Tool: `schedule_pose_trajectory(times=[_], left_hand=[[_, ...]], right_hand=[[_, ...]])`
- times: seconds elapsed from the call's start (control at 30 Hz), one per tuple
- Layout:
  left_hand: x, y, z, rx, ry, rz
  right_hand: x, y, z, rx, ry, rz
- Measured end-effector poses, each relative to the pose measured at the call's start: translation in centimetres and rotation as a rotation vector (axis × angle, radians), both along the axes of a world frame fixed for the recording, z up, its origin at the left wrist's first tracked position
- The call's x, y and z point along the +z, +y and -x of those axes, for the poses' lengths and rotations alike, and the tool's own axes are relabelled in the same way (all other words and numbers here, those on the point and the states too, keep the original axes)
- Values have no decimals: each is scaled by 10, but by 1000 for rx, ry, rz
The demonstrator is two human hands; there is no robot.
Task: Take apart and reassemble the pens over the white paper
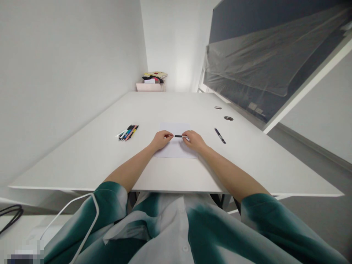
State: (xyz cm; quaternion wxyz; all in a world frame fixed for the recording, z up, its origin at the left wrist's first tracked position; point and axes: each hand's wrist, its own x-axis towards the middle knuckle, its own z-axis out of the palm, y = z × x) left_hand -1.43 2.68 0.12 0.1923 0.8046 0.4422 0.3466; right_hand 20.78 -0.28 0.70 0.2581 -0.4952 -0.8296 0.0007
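Plainly, the left grip (162, 140) and right grip (194, 141) each pinched one end of a slim black pen (178, 136), held level over a sheet of paper (176, 152) near the front of the white tabletop (247, 161). With so fine a pinch at its tips, I judged that a tug could let the pen slip, drop, mark the sheet or roll off. To the left lay a bunch of coloured pens (128, 132); to the right lay a lone dark pen (220, 135), and beyond it two cable grommets (228, 118). A box (150, 87) of oddments stood at the far end between white walls, and a dark panel under plastic film (261, 66) leaned on the right.
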Motion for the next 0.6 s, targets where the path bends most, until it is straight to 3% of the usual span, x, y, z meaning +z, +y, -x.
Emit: schedule_pose_trajectory(times=[0.3, 0.6], left_hand=[[-3, 6, 8, 63, -24, 11], [3, 8, 22, 101, -83, 56]], right_hand=[[5, 0, -2, -35, -27, 40], [11, 0, -13, -91, -31, 107]])
